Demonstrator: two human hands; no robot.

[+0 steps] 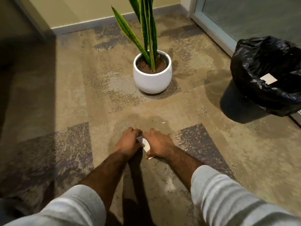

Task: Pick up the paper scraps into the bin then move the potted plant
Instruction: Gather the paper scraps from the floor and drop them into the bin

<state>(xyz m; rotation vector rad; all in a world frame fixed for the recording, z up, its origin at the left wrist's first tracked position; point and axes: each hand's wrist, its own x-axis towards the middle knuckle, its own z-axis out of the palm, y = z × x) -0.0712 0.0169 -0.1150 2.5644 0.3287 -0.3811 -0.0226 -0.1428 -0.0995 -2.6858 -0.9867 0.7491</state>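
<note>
Both hands are low over the carpet at the centre bottom. My left hand point(128, 143) is closed around white paper scraps point(146, 145) that show between the two hands. My right hand point(158, 146) presses down beside them, with a scrap corner poking out under its wrist; whether it grips paper is unclear. One tiny scrap point(163, 122) lies on the carpet just beyond the hands. The potted plant point(152, 74), a snake plant in a round white pot, stands farther ahead. The bin point(247, 103), lined with a black bag, sits at the right with a white sheet inside.
A glass door frame point(211, 28) runs behind the bin at the upper right. A wall with a grey skirting board point(84, 26) closes off the far side. A dark panel edge stands at the upper left. Patterned carpet point(65, 95) covers the floor.
</note>
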